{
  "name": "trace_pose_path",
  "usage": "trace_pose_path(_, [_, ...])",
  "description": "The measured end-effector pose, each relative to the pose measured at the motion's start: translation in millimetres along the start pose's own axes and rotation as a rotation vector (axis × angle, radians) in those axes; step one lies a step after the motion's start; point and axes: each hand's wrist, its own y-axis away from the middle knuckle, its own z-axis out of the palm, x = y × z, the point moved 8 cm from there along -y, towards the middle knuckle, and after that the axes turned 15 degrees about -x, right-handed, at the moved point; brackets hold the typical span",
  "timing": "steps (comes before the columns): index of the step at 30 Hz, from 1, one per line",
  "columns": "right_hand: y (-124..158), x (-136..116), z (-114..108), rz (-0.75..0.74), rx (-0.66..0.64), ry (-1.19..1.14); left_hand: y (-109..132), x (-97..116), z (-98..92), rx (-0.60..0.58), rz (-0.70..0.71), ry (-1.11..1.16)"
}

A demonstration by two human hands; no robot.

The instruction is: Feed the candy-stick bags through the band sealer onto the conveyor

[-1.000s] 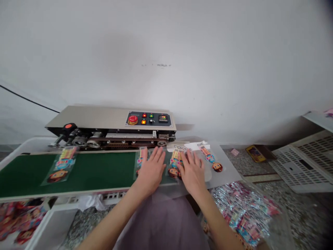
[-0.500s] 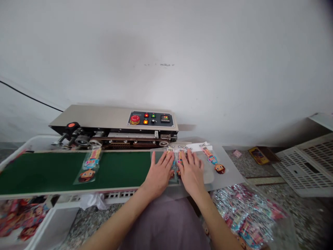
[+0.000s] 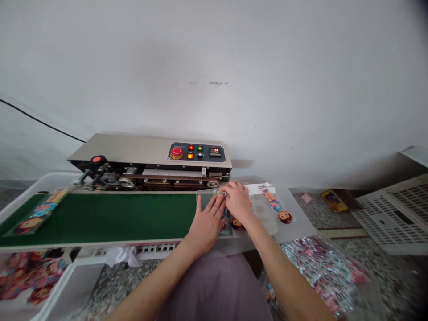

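My left hand point(image 3: 207, 225) lies flat with its fingers spread over a clear bag point(image 3: 227, 226) at the right end of the green belt point(image 3: 127, 218). At that bag's top edge, my right hand point(image 3: 238, 200) has its fingers pinched together beside my left fingertips; what they hold is too small to make out. Under my right wrist a keychain with a doll head point(image 3: 236, 224) partly shows. Another doll keychain point(image 3: 285, 217) lies to the right on the translucent sheet point(image 3: 297, 223). A bagged keychain point(image 3: 43, 211) rests at the belt's far left.
Behind the belt stands the sealing machine point(image 3: 133, 149) with rollers and lit buttons. A bin of doll pieces point(image 3: 83, 285) is at lower left, a heap of shiny packets point(image 3: 324, 272) at lower right, and a white crate point(image 3: 394, 218) at far right.
The bagged keychain on the belt has moved left. My right hand has moved left and up from lying flat to a pinch beside my left hand, which stays spread.
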Motion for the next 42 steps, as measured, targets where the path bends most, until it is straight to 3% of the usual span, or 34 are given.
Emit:
trace_pose_path(5, [46.1, 33.9, -4.7, 0.092, 0.190, 0.090, -3.6, -0.8, -0.4, 0.006, -0.038, 0.049])
trace_pose_path(11, [84.9, 38.6, 29.3, 0.140, 0.164, 0.213, -8.8, -0.6, -0.1, 0.000, -0.090, 0.076])
trace_pose_path(15, [78.6, 20.1, 34.5, 0.154, 0.135, 0.201, -2.8, -11.7, -4.8, -0.033, -0.133, 0.077])
trace_pose_path(20, [67.1, 7.3, 26.0, 0.139, 0.126, 0.148, 6.3, -31.8, -21.3, -0.044, -0.271, 0.058])
trace_pose_path(25, [43.3, 16.8, 10.7, 0.150, 0.107, 0.072, -3.1, 3.7, -17.4, -0.018, -0.019, 0.062])
trace_pose_path(28, [28.0, 24.7, 6.9, 0.157, 0.065, 0.024, -6.9, 16.8, -6.5, -0.019, 0.031, 0.063])
trace_pose_path(38, [17.4, 27.0, 8.5, 0.139, 0.069, 0.006, -3.2, 14.2, -1.2, -0.019, 0.033, 0.097])
trace_pose_path(42, [27.8, 29.9, 7.9, 0.123, 0.126, -0.024, -3.6, 15.0, 1.2, -0.031, 0.037, 0.091])
